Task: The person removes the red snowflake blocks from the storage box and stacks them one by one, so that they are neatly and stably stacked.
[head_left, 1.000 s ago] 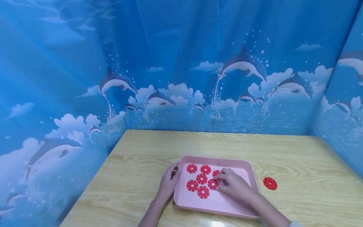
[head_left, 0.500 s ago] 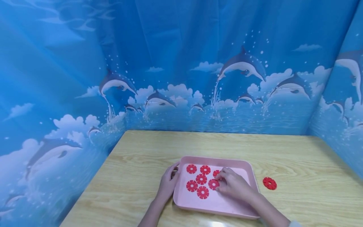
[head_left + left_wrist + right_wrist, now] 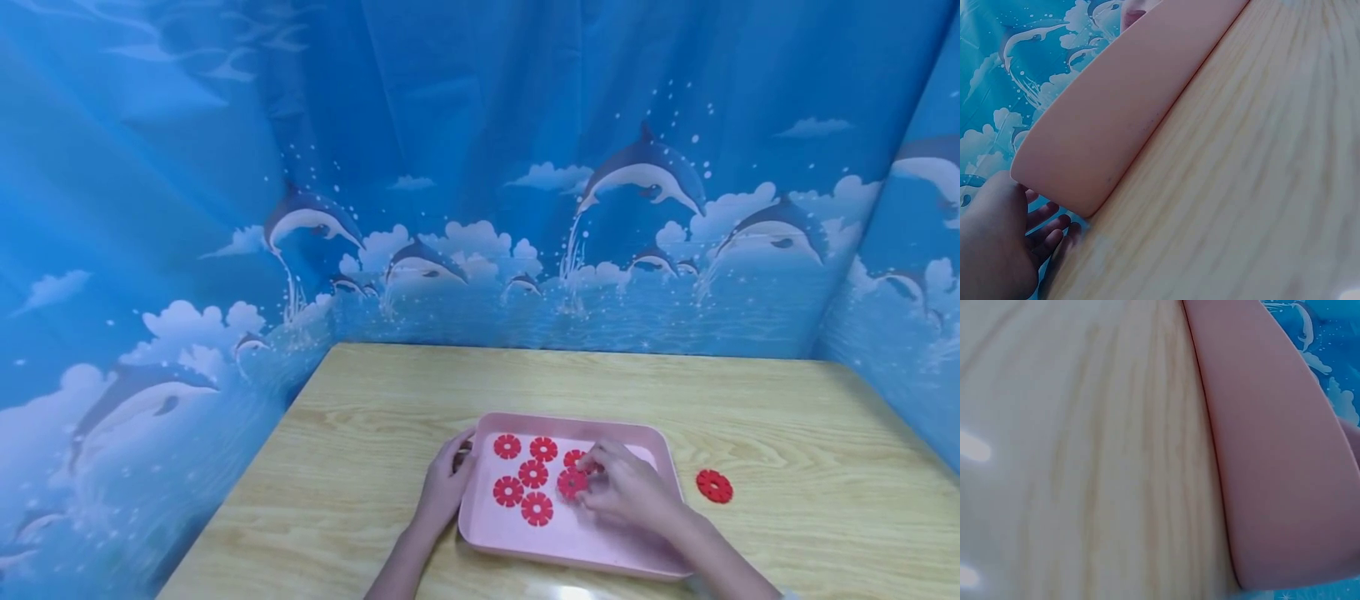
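Observation:
Inside the pink tray (image 3: 577, 554), my right hand (image 3: 626, 492) pinches a red notched disc (image 3: 571, 483) between thumb and fingers. The disc looks slightly blurred. Another red disc lies just behind it, partly covered by my fingertips. Several more flat red discs (image 3: 537, 508), each with a centre hole and slots round its edge, lie in the tray's left half. My left hand (image 3: 447, 479) rests against the tray's left side. In the left wrist view its loosely bent fingers (image 3: 1044, 237) show beside the tray's outer wall (image 3: 1110, 119). The right wrist view shows mostly tray wall (image 3: 1279, 456).
One more red item (image 3: 714, 486), like the notched discs, lies on the wood-grain table (image 3: 405, 387) to the right of the tray. A blue curtain (image 3: 480, 167) printed with dolphins and clouds hangs behind the table and along its sides.
The disc at my right fingertips has shifted slightly right and turned in the pinch, and the right hand has moved a little to the right. The left hand and tray stay in place.

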{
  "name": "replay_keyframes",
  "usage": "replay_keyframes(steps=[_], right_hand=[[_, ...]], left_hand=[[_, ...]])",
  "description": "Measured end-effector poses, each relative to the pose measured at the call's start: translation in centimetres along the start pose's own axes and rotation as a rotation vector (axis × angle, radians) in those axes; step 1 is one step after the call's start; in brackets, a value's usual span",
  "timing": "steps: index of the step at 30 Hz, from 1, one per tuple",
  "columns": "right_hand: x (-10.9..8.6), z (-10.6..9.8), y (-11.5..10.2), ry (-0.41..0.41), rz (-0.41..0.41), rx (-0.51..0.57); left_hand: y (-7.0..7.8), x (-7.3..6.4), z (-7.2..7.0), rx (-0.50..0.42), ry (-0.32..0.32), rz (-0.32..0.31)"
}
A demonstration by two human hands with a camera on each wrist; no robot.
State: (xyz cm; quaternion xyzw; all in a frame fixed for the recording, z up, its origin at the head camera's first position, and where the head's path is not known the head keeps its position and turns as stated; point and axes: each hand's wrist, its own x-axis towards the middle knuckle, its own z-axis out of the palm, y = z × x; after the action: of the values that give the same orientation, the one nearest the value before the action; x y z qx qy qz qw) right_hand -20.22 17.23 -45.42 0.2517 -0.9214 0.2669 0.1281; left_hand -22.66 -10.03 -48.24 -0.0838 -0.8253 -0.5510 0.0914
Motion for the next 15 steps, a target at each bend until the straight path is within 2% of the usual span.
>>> replay_keyframes(steps=[5,11,15], right_hand=[[-0.4,-1.1,0.2,0.022,0.004,0.001],[-1.1,-2.6,0.3,0.004,0.086,0.025],[-1.6,-3.7,0.5,0.047,0.114,-0.001]], left_hand=[[-0.1,0.0,0.0,-0.001,0.000,0.004],[-0.3,0.0,0.1,0.001,0.002,0.007],[-0.3,0.0,0.1,0.002,0.000,0.010]])
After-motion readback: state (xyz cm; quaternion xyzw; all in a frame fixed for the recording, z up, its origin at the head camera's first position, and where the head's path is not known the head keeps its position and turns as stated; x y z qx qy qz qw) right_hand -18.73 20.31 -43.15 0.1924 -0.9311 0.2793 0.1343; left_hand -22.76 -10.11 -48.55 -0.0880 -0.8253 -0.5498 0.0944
